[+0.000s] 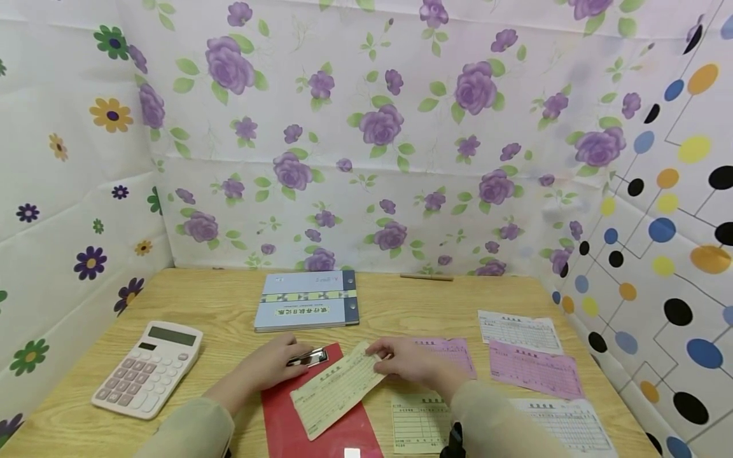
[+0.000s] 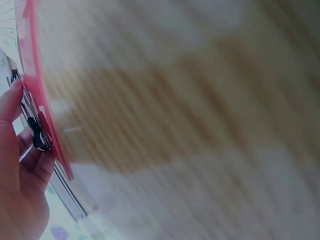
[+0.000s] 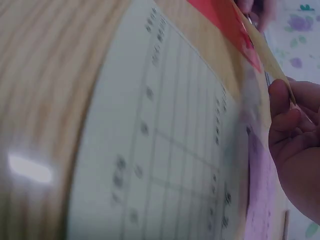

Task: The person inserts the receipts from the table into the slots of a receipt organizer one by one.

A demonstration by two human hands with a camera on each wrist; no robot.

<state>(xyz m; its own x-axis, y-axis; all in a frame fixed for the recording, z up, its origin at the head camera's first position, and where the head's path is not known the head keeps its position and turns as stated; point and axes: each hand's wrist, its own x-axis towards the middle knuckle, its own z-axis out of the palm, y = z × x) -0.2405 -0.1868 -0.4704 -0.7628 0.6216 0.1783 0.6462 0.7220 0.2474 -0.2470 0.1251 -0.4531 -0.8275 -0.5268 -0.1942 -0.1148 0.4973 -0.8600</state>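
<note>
A red clipboard (image 1: 321, 423) with a metal clip (image 1: 309, 357) lies on the table in front of me. My left hand (image 1: 279, 361) holds the clipboard at its clip end; in the left wrist view its thumb and fingers (image 2: 44, 162) are on either side of the clip. Between thumb and forefinger my right hand (image 1: 409, 359) pinches the upper right corner of a pale yellow printed slip (image 1: 338, 391). That slip slants over the clipboard, below the clip. Another yellow slip (image 1: 420, 423) lies right of the clipboard, beside a purple slip (image 1: 449, 353) partly hidden by the right hand.
On the right lie a white slip (image 1: 520, 331), a purple slip (image 1: 535, 369) and another white slip (image 1: 567, 423), partly behind the right sleeve. A calculator (image 1: 150, 369) is at the left. Farther back are a blue account book (image 1: 306, 315) and a pen (image 1: 426, 277).
</note>
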